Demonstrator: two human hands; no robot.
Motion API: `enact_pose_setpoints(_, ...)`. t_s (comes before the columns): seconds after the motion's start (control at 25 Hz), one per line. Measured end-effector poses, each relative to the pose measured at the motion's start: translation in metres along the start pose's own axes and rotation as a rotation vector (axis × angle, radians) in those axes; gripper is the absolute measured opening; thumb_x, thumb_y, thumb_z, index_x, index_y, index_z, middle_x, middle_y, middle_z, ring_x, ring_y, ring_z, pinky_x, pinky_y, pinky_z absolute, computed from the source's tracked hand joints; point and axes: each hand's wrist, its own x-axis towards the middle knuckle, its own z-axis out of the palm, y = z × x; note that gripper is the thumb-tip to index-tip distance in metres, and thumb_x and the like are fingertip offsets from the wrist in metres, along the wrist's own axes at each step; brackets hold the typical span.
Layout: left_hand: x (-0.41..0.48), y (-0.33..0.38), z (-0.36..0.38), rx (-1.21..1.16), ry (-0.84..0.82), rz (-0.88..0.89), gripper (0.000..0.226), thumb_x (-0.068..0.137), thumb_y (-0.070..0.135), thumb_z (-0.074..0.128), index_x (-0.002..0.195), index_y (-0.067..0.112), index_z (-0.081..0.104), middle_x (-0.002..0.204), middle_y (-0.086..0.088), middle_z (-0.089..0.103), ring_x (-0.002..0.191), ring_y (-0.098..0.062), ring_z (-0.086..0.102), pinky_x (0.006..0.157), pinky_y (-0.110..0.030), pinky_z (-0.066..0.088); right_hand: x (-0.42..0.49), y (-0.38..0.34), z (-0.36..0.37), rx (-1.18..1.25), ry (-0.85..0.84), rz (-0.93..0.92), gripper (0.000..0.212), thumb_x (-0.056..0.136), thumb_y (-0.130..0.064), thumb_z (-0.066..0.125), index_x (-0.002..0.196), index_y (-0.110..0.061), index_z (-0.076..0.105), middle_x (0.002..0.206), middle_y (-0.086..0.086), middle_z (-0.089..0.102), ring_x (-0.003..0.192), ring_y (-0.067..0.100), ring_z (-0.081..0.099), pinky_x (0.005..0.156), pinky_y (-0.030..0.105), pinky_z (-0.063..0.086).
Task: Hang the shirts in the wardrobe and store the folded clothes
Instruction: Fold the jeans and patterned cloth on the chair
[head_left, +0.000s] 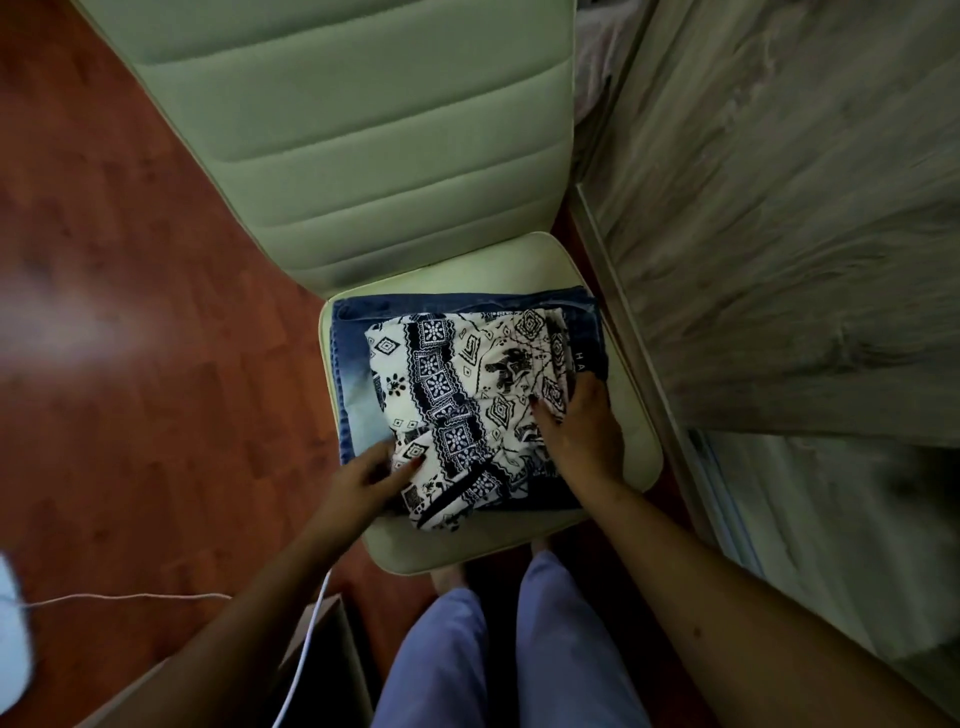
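Looking down, we record 2 folded garments stacked on a cream padded chair seat (631, 457). Uppermost lies a patterned cloth (467, 400), soft and creased, white with black geometric bands, diamonds and small animal figures. Beneath it sits folded blue denim (353, 374), heavier in weave, faded pale along its left side and showing beyond the print at the left, top and right. Both garments rest flat, the stack roughly square.

Our left hand (363, 480) grips the near-left corner of the patterned cloth, fingers curled around its edge. Our right hand (584, 423) presses on the stack's right side, thumb on top of the print, fingers tucked out of view, so we cannot tell how far they close.

Behind the seat rises a chair back (358, 150), pale green, with horizontal quilted ribs. Reddish-brown laminate floor (130, 312) lies left, crossed by a thin white cable (130, 597). A grey wood-grain panel (779, 208) stands right.
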Motion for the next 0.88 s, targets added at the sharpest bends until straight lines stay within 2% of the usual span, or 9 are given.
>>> enact_pose_setpoints(0.12,0.018,0.023,-0.004,-0.025,0.114,-0.012,0.031,0.091,0.036,0.055,0.079,0.007,0.056,0.065,-0.005,0.045,0.057,-0.011,0.040,0.044,-0.019,0.035,0.004,0.007,0.000,-0.066,0.077,-0.018,0.060,0.083,-0.058,0.055,0.118,-0.009,0.048,0.124,0.011,0.049,0.111,0.030,0.049,0.089,0.043,0.042)
enact_pose_setpoints(0.24,0.033,0.041,0.003,0.050,0.252,0.223,0.016,0.094,0.027,0.055,0.082,0.016,0.054,0.058,-0.007,0.048,0.048,-0.018,0.042,0.046,-0.032,0.037,0.006,0.006,0.000,0.057,0.072,-0.049,0.056,0.083,-0.050,0.060,0.111,-0.003,0.049,0.119,0.015,0.045,0.106,0.028,0.046,0.076,0.034,0.044)
enact_pose_setpoints(0.36,0.040,0.041,0.005,0.266,0.420,0.382,0.017,0.096,0.024,0.051,0.100,0.007,0.054,0.070,-0.022,0.062,0.059,-0.034,0.057,0.053,-0.043,0.043,0.004,0.009,0.002,0.094,0.056,-0.123,0.050,0.088,-0.046,0.056,0.110,-0.002,0.046,0.112,0.015,0.048,0.093,0.027,0.052,0.066,0.028,0.036)
enact_pose_setpoints(0.52,0.049,0.016,-0.010,0.313,0.408,0.123,0.031,0.090,0.039,0.057,0.099,0.010,0.052,0.081,-0.013,0.064,0.073,-0.033,0.065,0.065,-0.041,0.054,-0.002,0.011,0.004,0.107,0.105,-0.098,0.058,0.079,-0.053,0.064,0.111,-0.010,0.043,0.117,0.010,0.047,0.101,0.027,0.052,0.066,0.031,0.041)
enact_pose_setpoints(0.6,0.053,0.008,-0.020,0.370,0.485,0.080,0.046,0.080,0.048,0.067,0.103,0.013,0.049,0.102,-0.011,0.058,0.090,-0.029,0.059,0.079,-0.043,0.053,0.004,0.013,0.002,0.078,0.176,-0.001,0.083,0.066,-0.062,0.070,0.124,-0.012,0.036,0.133,0.012,0.040,0.121,0.032,0.041,0.089,0.042,0.044)
enact_pose_setpoints(0.68,0.060,0.005,-0.031,0.429,0.544,0.009,0.076,0.065,0.052,0.079,0.114,0.007,0.043,0.116,-0.013,0.046,0.105,-0.028,0.047,0.091,-0.043,0.045,0.016,0.018,-0.003,0.145,0.043,0.216,0.120,0.053,-0.073,0.071,0.143,-0.016,0.017,0.153,0.013,0.018,0.141,0.034,0.019,0.111,0.055,0.022)
enact_pose_setpoints(0.76,0.068,0.010,-0.036,0.114,0.378,-0.107,0.084,0.048,0.055,0.085,0.104,0.006,0.046,0.102,-0.012,0.052,0.094,-0.027,0.054,0.085,-0.043,0.050,0.031,0.028,-0.008,0.206,-0.120,0.345,0.140,0.038,-0.082,0.068,0.148,-0.018,0.009,0.158,0.012,0.009,0.145,0.034,0.010,0.115,0.058,0.017)
enact_pose_setpoints(0.84,0.073,0.011,-0.039,-0.062,0.224,-0.177,0.067,0.047,0.050,0.085,0.088,0.008,0.053,0.085,-0.011,0.060,0.076,-0.025,0.060,0.068,-0.038,0.056,0.044,0.036,-0.010,0.200,-0.204,0.339,0.141,0.033,-0.083,0.069,0.146,-0.017,0.017,0.155,0.012,0.017,0.143,0.033,0.018,0.114,0.054,0.026)
enact_pose_setpoints(0.88,0.077,0.009,-0.040,-0.086,0.194,-0.166,0.062,0.051,0.045,0.085,0.090,0.006,0.057,0.087,-0.011,0.065,0.075,-0.026,0.063,0.062,-0.033,0.057,0.049,0.037,-0.012,0.208,-0.242,0.337,0.140,0.033,-0.081,0.071,0.146,-0.016,0.018,0.155,0.011,0.019,0.142,0.032,0.021,0.114,0.052,0.028)
